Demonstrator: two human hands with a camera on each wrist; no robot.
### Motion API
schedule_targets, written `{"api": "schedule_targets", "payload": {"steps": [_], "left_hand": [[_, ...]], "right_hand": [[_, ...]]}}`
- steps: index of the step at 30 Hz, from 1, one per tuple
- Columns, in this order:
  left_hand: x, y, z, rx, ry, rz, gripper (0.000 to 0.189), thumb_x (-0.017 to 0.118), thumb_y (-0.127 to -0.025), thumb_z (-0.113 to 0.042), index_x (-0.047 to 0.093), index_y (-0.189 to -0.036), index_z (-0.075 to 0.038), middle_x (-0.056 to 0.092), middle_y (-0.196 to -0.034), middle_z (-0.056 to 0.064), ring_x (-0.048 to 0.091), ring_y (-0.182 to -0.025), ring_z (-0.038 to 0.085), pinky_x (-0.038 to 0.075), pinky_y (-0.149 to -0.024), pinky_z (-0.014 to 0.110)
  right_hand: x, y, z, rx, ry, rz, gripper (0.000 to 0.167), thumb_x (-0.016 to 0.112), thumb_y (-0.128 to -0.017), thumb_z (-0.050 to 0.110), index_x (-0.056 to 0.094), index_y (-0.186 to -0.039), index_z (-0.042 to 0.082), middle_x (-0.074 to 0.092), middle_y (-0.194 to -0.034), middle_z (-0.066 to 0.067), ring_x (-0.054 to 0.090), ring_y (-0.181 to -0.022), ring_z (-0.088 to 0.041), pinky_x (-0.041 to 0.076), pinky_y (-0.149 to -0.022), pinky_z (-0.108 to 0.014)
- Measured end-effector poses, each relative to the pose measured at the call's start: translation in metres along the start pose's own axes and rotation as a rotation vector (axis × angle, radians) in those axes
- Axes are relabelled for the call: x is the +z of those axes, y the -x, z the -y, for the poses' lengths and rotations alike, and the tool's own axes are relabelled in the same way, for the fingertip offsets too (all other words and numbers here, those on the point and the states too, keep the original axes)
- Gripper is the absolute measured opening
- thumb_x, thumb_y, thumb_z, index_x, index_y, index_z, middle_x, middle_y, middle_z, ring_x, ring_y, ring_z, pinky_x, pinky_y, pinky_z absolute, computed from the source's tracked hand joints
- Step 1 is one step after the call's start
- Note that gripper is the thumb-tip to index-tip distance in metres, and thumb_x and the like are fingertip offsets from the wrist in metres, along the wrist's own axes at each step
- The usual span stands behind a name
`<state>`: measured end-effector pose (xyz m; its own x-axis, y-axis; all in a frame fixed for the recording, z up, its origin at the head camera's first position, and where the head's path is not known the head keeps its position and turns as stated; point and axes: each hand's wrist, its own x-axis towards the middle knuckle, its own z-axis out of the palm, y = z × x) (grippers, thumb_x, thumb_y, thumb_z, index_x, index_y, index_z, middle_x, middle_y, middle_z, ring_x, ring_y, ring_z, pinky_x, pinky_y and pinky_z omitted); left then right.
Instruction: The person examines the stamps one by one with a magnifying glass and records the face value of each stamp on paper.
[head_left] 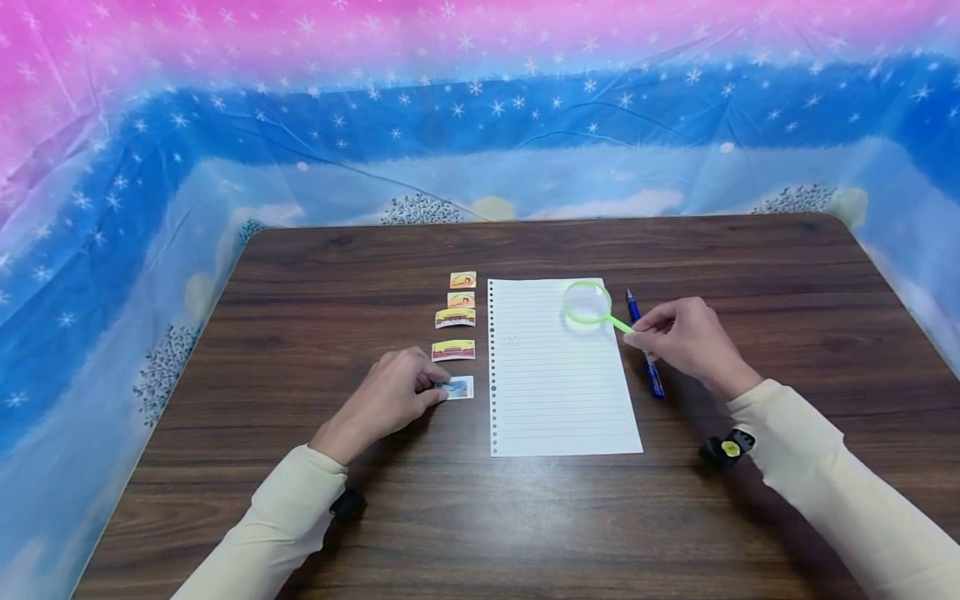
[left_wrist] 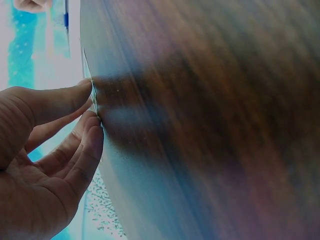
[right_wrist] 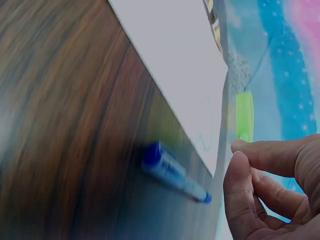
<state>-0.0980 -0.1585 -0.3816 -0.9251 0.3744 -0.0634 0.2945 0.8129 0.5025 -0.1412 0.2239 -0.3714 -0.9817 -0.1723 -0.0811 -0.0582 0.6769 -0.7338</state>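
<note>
Between thumb and fingers, my left hand holds a small blue-and-white stamp by its left part, down at the table. The left wrist view shows that hand with its fingertips at the stamp's thin edge. My right hand pinches the handle of a green magnifying glass, its lens over the upper right of a lined sheet of paper. In the right wrist view, the magnifying glass is seen almost edge-on above the pinching fingers. Faint writing marks the sheet's left side.
Left of the sheet, two red-and-yellow stamps and two orange ones form a column above the blue stamp. A blue pen lies right of the sheet, partly under my right hand. Snowflake-patterned cloth hangs around the wooden table.
</note>
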Motion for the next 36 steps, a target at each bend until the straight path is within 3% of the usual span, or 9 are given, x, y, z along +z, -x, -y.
{"api": "schedule_targets", "payload": {"steps": [10,25,36], "left_hand": [[0.001,0.0,0.0,0.006,0.002,0.0,0.018,0.08,-0.088,-0.012,0.081,-0.104,-0.005,0.069,-0.095,0.003,0.065,-0.082,0.014,0.053,-0.075,0.037],[0.0,-0.001,-0.001,0.007,0.01,-0.001,0.016,0.08,-0.088,-0.011,0.081,-0.104,-0.006,0.069,-0.093,0.003,0.063,-0.081,0.014,0.052,-0.074,0.035],[0.0,0.0,0.0,-0.002,0.009,0.005,0.017,0.08,-0.088,-0.012,0.081,-0.104,-0.006,0.069,-0.094,0.003,0.064,-0.082,0.014,0.052,-0.075,0.036]], "right_hand": [[0.026,-0.004,0.018,-0.019,-0.005,0.039,0.013,0.076,-0.09,0.013,0.076,-0.093,0.0,0.073,-0.081,-0.012,0.069,-0.065,-0.026,0.053,-0.059,-0.033],[0.056,-0.003,0.037,-0.122,-0.038,0.107,0.006,0.08,-0.086,0.007,0.078,-0.086,0.001,0.071,-0.073,-0.004,0.066,-0.057,-0.017,0.051,-0.053,-0.031],[0.074,0.0,0.052,-0.154,-0.065,0.171,0.004,0.08,-0.084,0.004,0.077,-0.082,0.003,0.07,-0.069,-0.002,0.066,-0.055,-0.016,0.051,-0.053,-0.029]]}}
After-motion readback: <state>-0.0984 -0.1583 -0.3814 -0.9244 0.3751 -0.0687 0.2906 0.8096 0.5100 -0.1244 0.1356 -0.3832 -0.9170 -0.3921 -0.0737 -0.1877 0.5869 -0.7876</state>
